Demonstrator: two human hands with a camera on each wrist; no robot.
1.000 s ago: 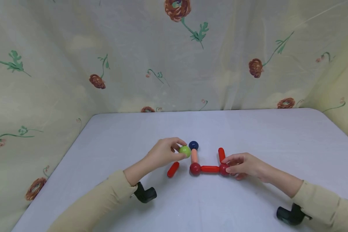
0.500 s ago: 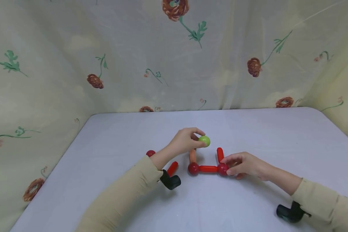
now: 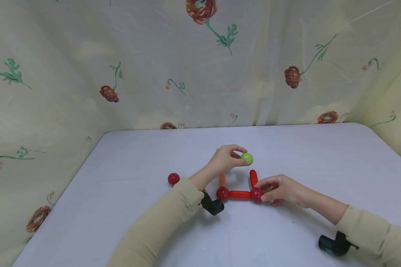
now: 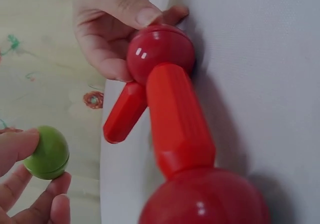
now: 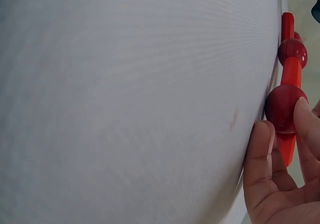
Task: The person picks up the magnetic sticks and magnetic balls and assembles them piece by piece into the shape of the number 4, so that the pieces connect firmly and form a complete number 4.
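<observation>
left hand point(image 3: 226, 157) pinching green ball point(image 3: 247, 159), ball near but apart from free end of far-pointing red rod point(image 3: 253, 178); right hand point(image 3: 282, 190) gripping corner red ball point(image 3: 255, 194), both that rod and crosswise red rod point(image 3: 239, 194) meeting it, second red ball point(image 3: 222, 194) at the other end; lone red ball point(image 3: 173, 179) beside left sleeve point(image 3: 163, 218)

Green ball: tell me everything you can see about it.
The green ball is bright lime, round and smooth, with a slight shine; it looks like plastic or painted wood. The left-wrist view shows a fine seam line round it. The left hand pinches it, seemingly raised off the table. In the head view it appears just above a red rod's free end, apart from it. Only that hand visibly touches it.
</observation>
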